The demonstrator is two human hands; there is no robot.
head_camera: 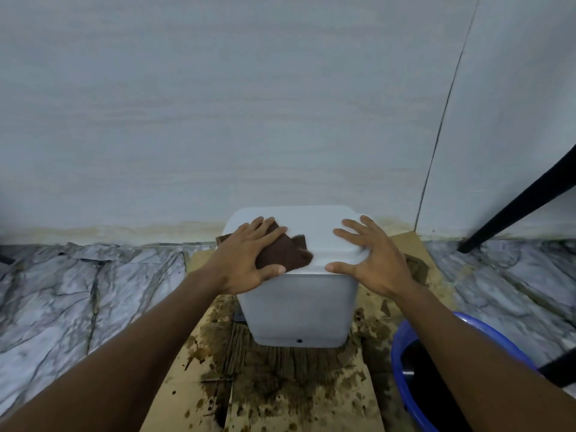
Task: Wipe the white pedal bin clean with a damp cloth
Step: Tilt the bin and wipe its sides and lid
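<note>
The white pedal bin [299, 310] stands upright on stained cardboard in front of the wall, its lid closed. A dark brown cloth [286, 254] lies on the left part of the lid. My left hand [249, 260] presses flat on the cloth, fingers spread and thumb at the lid's front edge. My right hand [371, 257] rests flat on the right part of the lid with fingers apart, holding nothing. The pedal is not in view.
Flattened cardboard [280, 385] with dark wet stains covers the marble-patterned floor [78, 300] under the bin. A blue basin [414, 363] holding dark water sits at the lower right. A black slanted leg [514, 207] stands at the right, near the wall.
</note>
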